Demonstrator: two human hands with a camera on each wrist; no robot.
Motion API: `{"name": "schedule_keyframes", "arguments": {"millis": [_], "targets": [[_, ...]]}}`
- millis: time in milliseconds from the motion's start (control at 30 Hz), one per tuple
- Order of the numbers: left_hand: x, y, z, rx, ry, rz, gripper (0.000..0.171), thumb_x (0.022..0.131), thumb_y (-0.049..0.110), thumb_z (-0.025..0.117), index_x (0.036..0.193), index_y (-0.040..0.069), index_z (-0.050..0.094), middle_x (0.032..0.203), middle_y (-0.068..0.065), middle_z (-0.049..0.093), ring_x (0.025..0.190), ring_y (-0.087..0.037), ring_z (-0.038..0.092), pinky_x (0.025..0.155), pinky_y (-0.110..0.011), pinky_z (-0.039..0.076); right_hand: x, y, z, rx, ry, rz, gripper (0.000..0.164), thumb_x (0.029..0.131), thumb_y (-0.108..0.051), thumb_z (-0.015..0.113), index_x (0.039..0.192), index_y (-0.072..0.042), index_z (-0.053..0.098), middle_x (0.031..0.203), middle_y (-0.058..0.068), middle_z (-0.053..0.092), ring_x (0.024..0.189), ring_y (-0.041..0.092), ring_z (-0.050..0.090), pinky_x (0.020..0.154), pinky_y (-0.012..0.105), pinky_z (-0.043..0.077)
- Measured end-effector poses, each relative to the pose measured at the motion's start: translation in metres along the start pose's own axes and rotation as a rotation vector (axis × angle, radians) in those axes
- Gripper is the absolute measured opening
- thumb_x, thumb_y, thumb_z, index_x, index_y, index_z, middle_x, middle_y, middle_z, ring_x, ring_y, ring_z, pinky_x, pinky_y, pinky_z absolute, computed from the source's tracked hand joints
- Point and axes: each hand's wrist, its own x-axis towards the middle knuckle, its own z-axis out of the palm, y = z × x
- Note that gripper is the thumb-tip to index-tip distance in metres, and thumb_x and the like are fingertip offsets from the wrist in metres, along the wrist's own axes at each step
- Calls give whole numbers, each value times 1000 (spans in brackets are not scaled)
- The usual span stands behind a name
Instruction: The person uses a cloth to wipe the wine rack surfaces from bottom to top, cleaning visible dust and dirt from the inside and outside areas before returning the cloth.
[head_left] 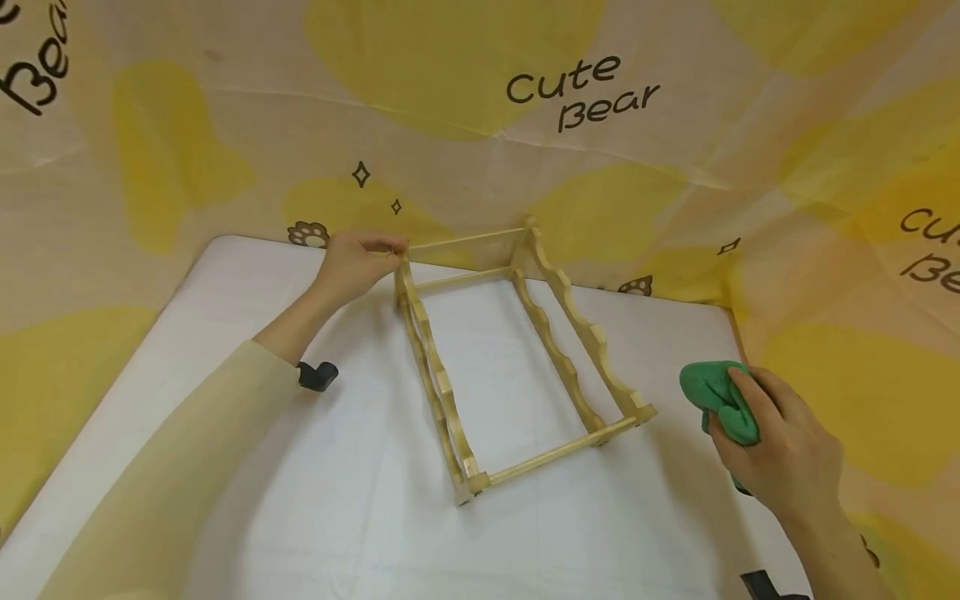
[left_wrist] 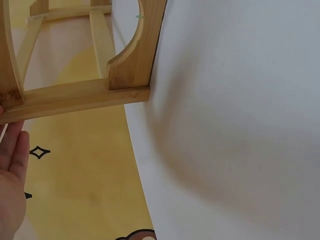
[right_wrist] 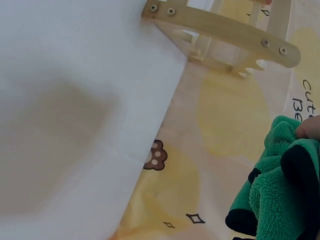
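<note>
A light wooden rack [head_left: 442,379] with wavy, notched side rails stands at a slant on the white table. My left hand [head_left: 363,265] grips its far left upper corner. In the left wrist view, the fingers of the left hand [left_wrist: 12,170] are at the end of a wooden crosspiece [left_wrist: 70,100], and part of the hand is out of frame. To the right of the rack and apart from it, my right hand [head_left: 783,446] holds a bunched green cloth [head_left: 716,392]. Dark edging shows on the green cloth [right_wrist: 277,195] in the right wrist view, along with screw heads on the rack [right_wrist: 225,30].
The white table [head_left: 360,533] has rounded far corners. Yellow and beige printed fabric [head_left: 465,100] hangs behind it and at both sides. A black piece [head_left: 318,377] shows by the left wrist, and another black piece [head_left: 765,585] lies low by the right forearm.
</note>
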Motion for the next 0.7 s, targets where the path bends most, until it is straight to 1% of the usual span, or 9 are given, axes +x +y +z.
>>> {"name": "schedule_keyframes", "arguments": {"millis": [100, 200, 300, 367, 433, 533, 567, 633, 700], "targets": [[7, -1, 3, 12, 10, -2, 23, 92, 6, 74, 114, 6, 82, 119, -8, 77, 116, -23, 68, 90, -31, 59, 0, 0, 1, 1, -4, 1, 55, 93, -45, 52, 117, 1, 74, 113, 25, 71, 84, 47, 70, 47, 61, 52], [14, -1, 6, 27, 29, 34, 23, 93, 6, 73, 113, 7, 82, 119, -9, 77, 114, -24, 69, 88, -32, 60, 1, -1, 2, -1, -5, -1, 56, 94, -46, 52, 116, 1, 74, 113, 26, 71, 84, 48, 70, 47, 62, 53], [21, -1, 10, 48, 56, 100, 24, 93, 1, 70, 113, 6, 82, 118, -10, 77, 112, -26, 70, 90, -36, 61, 2, -2, 2, -7, -4, -2, 56, 94, -46, 52, 116, 1, 74, 113, 26, 71, 83, 48, 70, 45, 62, 52], [24, -1, 14, 77, 75, 174, 25, 94, -4, 68, 114, 3, 81, 118, -13, 77, 111, -30, 71, 93, -41, 61, 2, -2, 2, -9, -5, -4, 56, 95, -46, 52, 116, 1, 74, 113, 26, 71, 82, 48, 70, 44, 63, 52], [25, -2, 17, 119, 93, 248, 26, 95, -8, 68, 116, 1, 79, 119, -16, 76, 112, -34, 71, 97, -45, 59, 2, -2, 2, -9, -7, -3, 56, 94, -45, 52, 116, 1, 74, 113, 26, 71, 82, 48, 70, 45, 63, 52], [18, -2, 20, 216, 112, 338, 29, 96, -9, 69, 122, 1, 77, 123, -17, 74, 116, -38, 68, 100, -51, 57, 1, -2, 2, -3, -15, 1, 56, 94, -45, 52, 116, 1, 74, 113, 26, 71, 83, 49, 70, 46, 63, 53], [14, -3, 20, 248, 117, 358, 31, 96, -8, 70, 124, 2, 76, 125, -16, 73, 117, -38, 68, 98, -51, 57, 1, -2, 2, -1, -18, 2, 56, 94, -45, 52, 117, 1, 74, 113, 26, 71, 83, 49, 70, 46, 63, 53], [3, -4, 21, 301, 129, 396, 33, 95, -7, 71, 125, 4, 76, 127, -16, 72, 118, -39, 66, 97, -53, 57, 0, -2, 3, 3, -19, 6, 56, 94, -45, 52, 116, 1, 74, 113, 26, 71, 84, 49, 70, 46, 63, 53], [-11, -3, 21, 330, 140, 450, 34, 94, -7, 72, 126, 4, 76, 127, -17, 72, 117, -39, 66, 94, -54, 57, 0, -2, 2, 7, -24, 5, 56, 94, -45, 52, 117, 1, 73, 113, 27, 71, 84, 49, 70, 46, 63, 53]]}}
